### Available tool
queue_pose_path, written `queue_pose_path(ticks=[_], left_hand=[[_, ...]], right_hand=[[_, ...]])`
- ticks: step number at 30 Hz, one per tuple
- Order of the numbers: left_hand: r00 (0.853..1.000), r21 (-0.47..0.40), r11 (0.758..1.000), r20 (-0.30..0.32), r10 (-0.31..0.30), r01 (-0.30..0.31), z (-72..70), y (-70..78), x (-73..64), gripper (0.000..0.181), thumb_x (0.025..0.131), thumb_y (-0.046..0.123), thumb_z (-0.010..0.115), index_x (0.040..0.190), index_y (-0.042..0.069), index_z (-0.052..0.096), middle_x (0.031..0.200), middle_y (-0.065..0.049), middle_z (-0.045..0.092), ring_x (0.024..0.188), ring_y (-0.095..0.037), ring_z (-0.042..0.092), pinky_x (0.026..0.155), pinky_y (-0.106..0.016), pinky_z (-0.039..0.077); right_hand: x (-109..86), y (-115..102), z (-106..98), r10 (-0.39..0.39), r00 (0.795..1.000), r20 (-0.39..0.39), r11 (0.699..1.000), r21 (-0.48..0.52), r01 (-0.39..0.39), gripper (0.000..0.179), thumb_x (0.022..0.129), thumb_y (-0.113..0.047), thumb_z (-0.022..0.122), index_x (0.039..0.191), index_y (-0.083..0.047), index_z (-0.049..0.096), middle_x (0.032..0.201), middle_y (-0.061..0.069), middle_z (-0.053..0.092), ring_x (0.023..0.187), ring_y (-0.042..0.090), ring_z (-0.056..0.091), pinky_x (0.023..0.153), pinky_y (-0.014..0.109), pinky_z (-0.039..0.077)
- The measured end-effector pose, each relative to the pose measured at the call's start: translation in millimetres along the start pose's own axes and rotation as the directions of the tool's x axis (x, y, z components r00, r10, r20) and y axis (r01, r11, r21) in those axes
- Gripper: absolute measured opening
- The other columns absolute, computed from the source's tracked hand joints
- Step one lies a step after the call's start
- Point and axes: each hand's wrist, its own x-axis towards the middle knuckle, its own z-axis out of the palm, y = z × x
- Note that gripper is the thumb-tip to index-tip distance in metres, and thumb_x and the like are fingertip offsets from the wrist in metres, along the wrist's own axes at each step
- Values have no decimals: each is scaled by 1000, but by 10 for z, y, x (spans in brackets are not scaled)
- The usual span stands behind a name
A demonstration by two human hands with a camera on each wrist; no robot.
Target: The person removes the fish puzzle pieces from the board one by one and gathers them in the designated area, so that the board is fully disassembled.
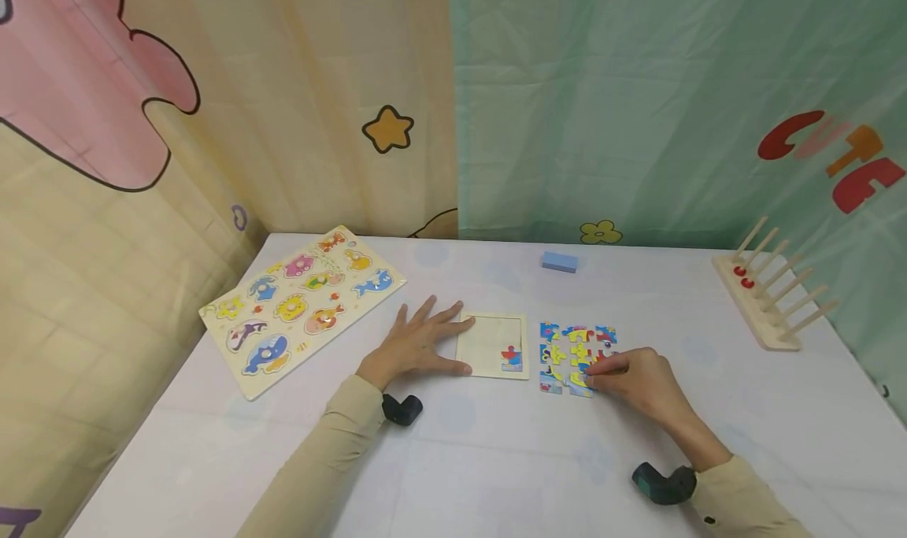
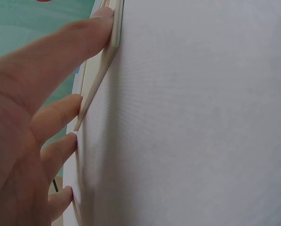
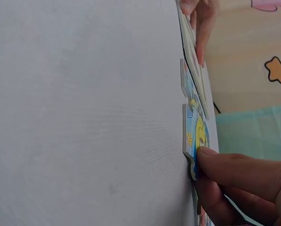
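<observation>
My left hand (image 1: 418,345) lies spread beside a small wooden puzzle tray (image 1: 489,337), its thumb and index finger resting on the tray's left rim. In the left wrist view, the thumb (image 2: 79,40) presses on the tray's edge. One red and blue puzzle piece (image 1: 512,358) sits in the tray's lower right corner. To the right, my right hand (image 1: 645,384) pinches a blue and yellow puzzle piece (image 3: 191,134) by its edge, at the lower right of a group of loose puzzle pieces (image 1: 553,355). Its fingers hide part of that group.
A large knobbed sea-animal board (image 1: 290,309) lies at the left. A blue block (image 1: 560,262) stands near the back edge. At the far right is a wooden peg stand (image 1: 761,306) with a few red beads. Curtains (image 1: 538,113) hang behind the table.
</observation>
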Motion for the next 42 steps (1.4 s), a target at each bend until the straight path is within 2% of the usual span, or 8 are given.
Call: queue_pose_path(ticks=[7, 22, 28, 32, 35, 38, 42], left_hand=[[1000, -1, 1000, 1, -3, 3, -7, 10, -10, 85, 77, 70, 67, 150, 38, 39, 163, 11, 16, 151, -29, -2, 114, -64, -5], [1000, 3, 1000, -6, 2, -2, 3, 4, -5, 85, 77, 69, 68, 150, 37, 39, 163, 11, 16, 151, -30, -1, 114, -64, -5], [1000, 3, 1000, -6, 5, -5, -9, -1, -8, 85, 77, 70, 67, 151, 37, 39, 163, 11, 16, 151, -30, -2, 114, -65, -5], [1000, -3, 1000, -12, 7, -8, -28, 1, -17, 85, 77, 69, 68, 150, 36, 40, 163, 10, 17, 151, -30, -1, 114, -65, -5], [1000, -6, 1000, -9, 8, -8, -28, 1, -22, 85, 77, 69, 68, 150, 36, 40, 163, 10, 17, 151, -30, -1, 114, -65, -5], [1000, -1, 1000, -8, 7, -7, -18, 0, -25, 85, 77, 69, 68, 150, 36, 40, 163, 10, 16, 151, -30, -1, 114, -65, -4], [1000, 1, 1000, -9, 11, -11, -23, 16, -23, 84, 77, 69, 67, 150, 37, 40, 163, 10, 17, 151, -30, -1, 114, -65, -4]], right_hand=[[2, -14, -5, -7, 1000, 5, 1000, -14, 7, 13, 80, -17, 80, 91, -10, 80, 99, 10, 73, 98, 27, 59, 73, 33, 45], [10, 8, 15, -3, 1000, 4, 1000, -26, 3, 10, 80, -17, 79, 89, -13, 80, 95, 6, 74, 97, 25, 60, 73, 32, 45], [23, -46, -34, -7, 1000, -2, 1000, -29, 7, 18, 82, -22, 79, 94, -9, 79, 86, 2, 70, 85, 21, 56, 62, 28, 42], [80, -149, -11, -72, 997, -8, 997, -25, 72, 16, 84, -19, 77, 95, -8, 78, 83, 0, 67, 78, 19, 52, 56, 26, 42], [149, -252, 73, -140, 990, -3, 990, -26, 140, 12, 85, -15, 76, 95, -10, 78, 87, -1, 69, 77, 18, 51, 58, 26, 43], [232, -362, 183, -211, 977, 23, 977, -26, 212, 13, 86, -11, 74, 98, -9, 77, 92, -1, 70, 73, 16, 50, 59, 27, 43], [337, -518, 327, -308, 949, 62, 949, -45, 311, 19, 87, -8, 70, 106, -7, 75, 97, 0, 68, 72, 14, 51, 61, 28, 44]])
